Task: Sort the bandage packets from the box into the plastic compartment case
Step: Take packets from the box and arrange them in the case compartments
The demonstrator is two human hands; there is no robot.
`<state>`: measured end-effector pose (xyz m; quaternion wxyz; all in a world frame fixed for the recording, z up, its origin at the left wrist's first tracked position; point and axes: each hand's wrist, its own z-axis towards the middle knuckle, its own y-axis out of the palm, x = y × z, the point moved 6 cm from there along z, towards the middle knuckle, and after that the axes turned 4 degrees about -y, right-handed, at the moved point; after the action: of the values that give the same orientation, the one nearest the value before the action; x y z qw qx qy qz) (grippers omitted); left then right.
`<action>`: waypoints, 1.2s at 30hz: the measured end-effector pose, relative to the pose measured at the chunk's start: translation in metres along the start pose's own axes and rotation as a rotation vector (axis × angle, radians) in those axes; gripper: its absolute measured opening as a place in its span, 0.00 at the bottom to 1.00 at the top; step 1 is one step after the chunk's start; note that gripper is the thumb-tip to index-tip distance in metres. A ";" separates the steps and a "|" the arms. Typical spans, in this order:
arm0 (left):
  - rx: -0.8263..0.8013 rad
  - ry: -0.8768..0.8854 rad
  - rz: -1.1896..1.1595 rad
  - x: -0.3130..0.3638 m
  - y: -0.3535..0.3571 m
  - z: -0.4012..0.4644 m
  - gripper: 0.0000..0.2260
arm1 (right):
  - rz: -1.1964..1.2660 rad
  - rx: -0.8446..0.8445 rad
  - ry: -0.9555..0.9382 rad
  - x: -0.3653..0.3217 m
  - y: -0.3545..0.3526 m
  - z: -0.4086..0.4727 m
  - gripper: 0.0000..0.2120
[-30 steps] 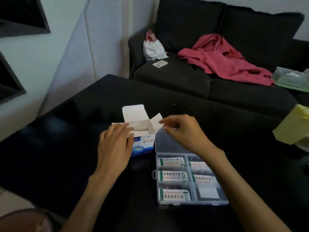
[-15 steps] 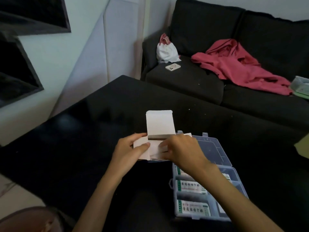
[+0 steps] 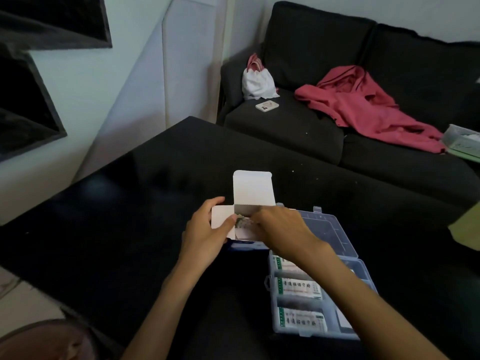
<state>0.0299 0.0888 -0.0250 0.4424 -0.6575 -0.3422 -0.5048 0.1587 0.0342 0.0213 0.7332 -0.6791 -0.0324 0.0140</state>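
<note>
A white cardboard box (image 3: 253, 189) stands on the black table (image 3: 130, 216) with its top flap raised. My left hand (image 3: 207, 232) grips the box's left side, thumb on the side flap. My right hand (image 3: 283, 229) reaches into the box's open top; its fingertips are inside among the bandage packets (image 3: 242, 222), and I cannot see whether they pinch one. To the right lies the clear plastic compartment case (image 3: 327, 229) with its lid open flat. Packets with green print (image 3: 298, 288) lie in its left compartments.
A dark sofa (image 3: 337, 120) stands behind the table with a red garment (image 3: 363, 107), a white bag (image 3: 258, 80) and a phone (image 3: 266, 106) on it. A yellow-green object (image 3: 467, 224) sits at the table's right edge. Dark shelves (image 3: 26, 100) hang on the left wall.
My right hand went from the box's right flap into the open top. My left hand shifted to hold the box's left side. The camera moved closer and looks down more steeply.
</note>
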 end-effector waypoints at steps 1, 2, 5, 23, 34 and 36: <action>0.009 -0.003 0.002 0.000 0.000 0.001 0.20 | 0.018 -0.014 -0.014 0.000 0.000 0.000 0.10; 0.017 -0.010 -0.003 -0.001 0.000 0.002 0.21 | 0.038 -0.024 -0.022 0.000 0.000 -0.001 0.11; 0.063 -0.047 -0.021 -0.005 -0.001 0.005 0.23 | 0.137 0.035 -0.030 0.001 -0.009 -0.002 0.11; 0.031 0.311 0.560 0.031 0.050 -0.058 0.04 | 1.019 0.303 0.768 0.102 0.010 -0.153 0.09; -0.380 -0.030 0.752 -0.020 0.098 -0.040 0.16 | 1.310 0.147 0.948 0.113 0.040 -0.212 0.11; -0.397 -0.049 0.734 -0.018 0.093 -0.042 0.13 | 1.317 0.091 0.954 0.111 0.040 -0.213 0.10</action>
<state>0.0934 0.0149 -0.0604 0.4494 -0.8201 0.0083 -0.3541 0.2846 -0.1673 -0.0311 0.5364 -0.4613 0.6900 0.1529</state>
